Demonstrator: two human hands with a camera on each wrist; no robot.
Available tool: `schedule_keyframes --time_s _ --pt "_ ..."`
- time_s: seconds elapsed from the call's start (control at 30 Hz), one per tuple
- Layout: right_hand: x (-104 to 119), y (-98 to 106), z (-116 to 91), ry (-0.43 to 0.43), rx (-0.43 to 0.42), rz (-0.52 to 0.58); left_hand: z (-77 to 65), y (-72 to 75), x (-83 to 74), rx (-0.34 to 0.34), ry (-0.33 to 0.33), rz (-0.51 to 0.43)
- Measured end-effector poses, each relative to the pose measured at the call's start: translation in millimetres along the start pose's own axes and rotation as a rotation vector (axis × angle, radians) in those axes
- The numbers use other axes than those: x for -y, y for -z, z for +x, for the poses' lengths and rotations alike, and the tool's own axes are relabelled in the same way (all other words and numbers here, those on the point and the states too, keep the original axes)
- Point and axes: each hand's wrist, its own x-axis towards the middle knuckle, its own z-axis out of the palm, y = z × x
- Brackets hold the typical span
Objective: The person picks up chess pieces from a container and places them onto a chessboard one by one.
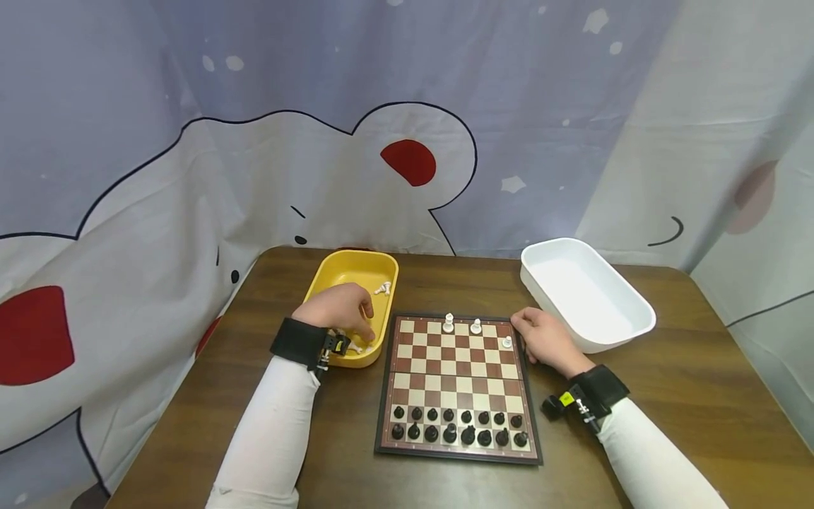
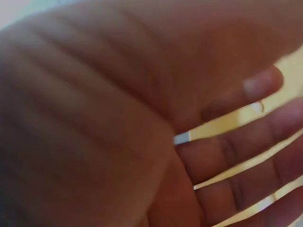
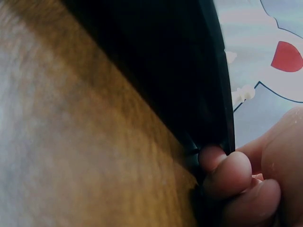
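Inside the yellow tray, my left hand hovers over white chess pieces, some partly hidden beneath it. In the left wrist view its fingers are loosely extended and spread, with no piece visible between them. My right hand pinches the far right corner of the chessboard; the right wrist view shows its curled fingertips at the board's black edge. Along the far side of the board stand three white pieces. Two rows of black pieces line the near side.
A white tray stands to the right of the board, just behind my right hand. The brown wooden table carries everything. A patterned curtain hangs behind the table's far edge.
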Motion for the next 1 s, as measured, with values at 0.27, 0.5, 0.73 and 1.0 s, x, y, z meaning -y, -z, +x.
schedule_keyframes --time_s 0.27,0.5,0.73,1.0 --pt "-2.3 0.3 0.8 -0.001 -0.002 -0.005 -0.9 -6.4 -1.8 0.022 0.024 -0.005" --pt "-3.5 -0.5 1.1 0.0 0.004 0.002 1.1 -10.6 -6.3 0.018 0.009 0.015" --pt "-3.6 -0.3 0.7 -0.005 0.002 0.003 2.9 -13.1 -6.6 0.023 -0.038 0.012" --pt "-2.3 0.3 0.3 -0.001 -0.001 0.002 3.3 -11.4 -5.2 0.019 -0.048 0.0"
